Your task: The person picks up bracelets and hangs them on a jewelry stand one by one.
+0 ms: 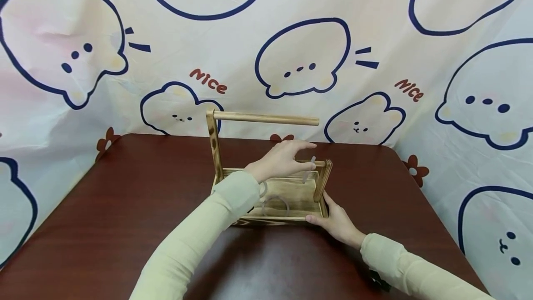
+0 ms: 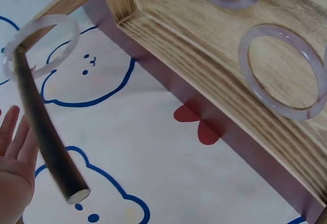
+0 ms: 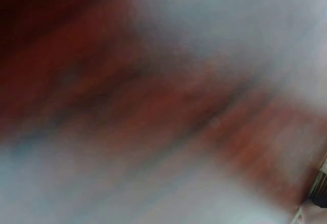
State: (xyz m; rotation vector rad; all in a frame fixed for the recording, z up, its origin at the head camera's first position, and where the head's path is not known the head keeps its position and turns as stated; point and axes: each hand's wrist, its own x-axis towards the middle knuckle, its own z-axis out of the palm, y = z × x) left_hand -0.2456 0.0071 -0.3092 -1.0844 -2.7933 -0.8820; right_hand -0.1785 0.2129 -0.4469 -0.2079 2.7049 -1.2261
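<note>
A wooden jewelry stand with a tray base stands in the middle of the table. My left hand reaches over it with fingers extended and thumb spread apart, close to the lower rod. Around that rod, near its post, hangs a pale lilac bangle; in the head view it appears nearly edge-on beside my left thumb. One more bangle lies in the tray, with another bangle close by. My right hand grips the tray's right end, thumb at the front rim. The right wrist view is mostly blurred.
A taller post at the stand's left carries a long upper rod above my left hand. Beneath is a dark red-brown table. A white cloth with cartoon outlines hangs behind and at both sides.
</note>
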